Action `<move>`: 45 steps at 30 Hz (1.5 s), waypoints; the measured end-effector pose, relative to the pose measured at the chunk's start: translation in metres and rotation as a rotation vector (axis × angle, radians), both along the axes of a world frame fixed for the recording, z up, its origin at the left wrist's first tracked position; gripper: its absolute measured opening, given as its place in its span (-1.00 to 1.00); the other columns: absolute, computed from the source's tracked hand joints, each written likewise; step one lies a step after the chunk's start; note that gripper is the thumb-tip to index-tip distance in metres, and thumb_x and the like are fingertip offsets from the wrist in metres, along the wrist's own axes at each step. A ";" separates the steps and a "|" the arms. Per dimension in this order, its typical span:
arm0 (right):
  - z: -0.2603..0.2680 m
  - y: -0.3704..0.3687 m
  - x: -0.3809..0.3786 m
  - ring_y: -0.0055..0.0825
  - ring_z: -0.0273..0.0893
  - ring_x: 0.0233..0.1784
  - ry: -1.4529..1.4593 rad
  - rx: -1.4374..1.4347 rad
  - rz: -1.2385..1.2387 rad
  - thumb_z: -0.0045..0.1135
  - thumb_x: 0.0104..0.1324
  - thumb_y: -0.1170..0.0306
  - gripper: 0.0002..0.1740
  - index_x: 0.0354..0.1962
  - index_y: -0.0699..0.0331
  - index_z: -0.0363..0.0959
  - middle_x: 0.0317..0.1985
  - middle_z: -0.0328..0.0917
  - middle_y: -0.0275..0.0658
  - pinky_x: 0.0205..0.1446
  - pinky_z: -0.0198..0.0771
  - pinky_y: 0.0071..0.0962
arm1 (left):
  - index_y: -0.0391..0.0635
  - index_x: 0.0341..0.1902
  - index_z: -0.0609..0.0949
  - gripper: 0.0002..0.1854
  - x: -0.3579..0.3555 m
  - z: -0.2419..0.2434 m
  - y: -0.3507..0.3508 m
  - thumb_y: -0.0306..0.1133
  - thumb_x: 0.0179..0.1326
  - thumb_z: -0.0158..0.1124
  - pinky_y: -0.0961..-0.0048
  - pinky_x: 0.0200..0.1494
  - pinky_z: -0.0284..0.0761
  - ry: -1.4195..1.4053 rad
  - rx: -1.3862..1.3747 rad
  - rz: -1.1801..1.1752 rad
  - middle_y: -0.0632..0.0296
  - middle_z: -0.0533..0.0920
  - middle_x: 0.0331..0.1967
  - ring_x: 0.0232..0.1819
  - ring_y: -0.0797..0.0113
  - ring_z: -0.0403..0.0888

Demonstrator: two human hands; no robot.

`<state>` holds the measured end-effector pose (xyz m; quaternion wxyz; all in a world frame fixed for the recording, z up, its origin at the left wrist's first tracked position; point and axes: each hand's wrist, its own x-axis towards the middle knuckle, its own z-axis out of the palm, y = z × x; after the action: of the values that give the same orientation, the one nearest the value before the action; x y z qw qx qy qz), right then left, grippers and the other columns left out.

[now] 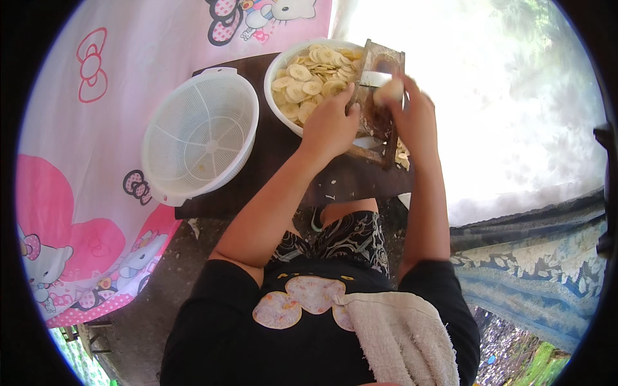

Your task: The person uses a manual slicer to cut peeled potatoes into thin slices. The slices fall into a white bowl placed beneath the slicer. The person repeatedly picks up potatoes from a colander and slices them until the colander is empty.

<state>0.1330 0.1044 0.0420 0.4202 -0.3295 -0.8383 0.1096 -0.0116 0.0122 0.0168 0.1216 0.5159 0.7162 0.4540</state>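
My left hand (333, 120) grips the left rail of a wooden slicer (374, 120), which leans tilted over a white plastic colander (273, 79). Many round banana slices (304, 82) fill that colander. My right hand (415, 108) presses a peeled banana piece (389, 91), blurred, against the slicer just below its pale crosswise plate (375, 78). Part of the banana is hidden by my fingers. Broken banana bits (402, 155) lie by the slicer's lower right side.
A second white colander (203, 135) without slices stands on the left of the dark table (285, 169). A pink and white cartoon-print sheet (116, 130) hangs at the left, a blue patterned cloth (536, 275) at the right. A towel (400, 333) drapes over my black shirt.
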 end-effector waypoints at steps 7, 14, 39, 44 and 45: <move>0.037 0.103 -0.056 -0.38 0.58 -0.17 0.123 -0.217 0.083 0.25 0.27 0.22 -0.45 0.17 0.23 0.39 -0.20 0.64 -0.13 0.12 0.38 -0.38 | -0.11 0.23 0.53 -0.54 -0.012 0.013 -0.010 -0.25 0.29 0.08 0.09 0.08 0.46 -0.021 0.113 0.010 -0.15 0.64 -0.07 0.00 -0.11 0.59; 0.071 0.087 -0.070 -0.49 0.46 0.06 0.400 -0.400 0.284 0.26 0.30 0.16 -0.38 0.22 0.27 0.34 -0.12 0.61 -0.18 0.17 0.29 -0.46 | -0.17 0.24 0.51 -0.52 -0.091 0.031 -0.013 -0.24 0.28 0.12 0.18 0.00 0.49 -0.392 0.132 0.122 -0.17 0.66 -0.17 -0.11 -0.03 0.65; 0.022 0.048 -0.102 -0.07 0.57 0.06 -0.203 -0.114 0.031 0.20 0.25 0.27 -0.48 0.16 0.17 0.37 -0.07 0.61 0.01 0.09 0.44 -0.25 | -0.18 0.23 0.50 -0.54 -0.060 0.010 -0.024 -0.25 0.31 0.03 0.10 0.04 0.50 0.056 -0.078 0.126 -0.12 0.65 -0.13 -0.04 -0.05 0.62; 0.002 -0.021 -0.062 0.01 0.59 -0.10 -0.125 0.113 0.215 0.25 0.13 0.39 -0.51 0.05 0.22 0.43 -0.18 0.63 0.00 0.04 0.40 -0.13 | -0.16 0.25 0.48 -0.53 -0.060 0.003 -0.022 -0.24 0.32 0.01 0.10 0.04 0.51 0.066 -0.042 0.136 -0.12 0.64 -0.16 -0.04 -0.05 0.62; 0.001 -0.020 -0.064 0.01 0.59 -0.09 -0.169 0.091 0.202 0.26 0.11 0.41 -0.51 0.04 0.22 0.44 -0.17 0.63 -0.01 0.03 0.41 -0.14 | -0.14 0.25 0.48 -0.53 -0.061 0.002 -0.021 -0.23 0.32 0.03 0.10 0.04 0.50 0.054 -0.048 0.142 -0.13 0.64 -0.14 -0.04 -0.07 0.61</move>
<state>0.0690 0.0845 0.0434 0.3493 -0.2320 -0.9038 0.0850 -0.0724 -0.0084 0.0188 0.0821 0.4728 0.7647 0.4300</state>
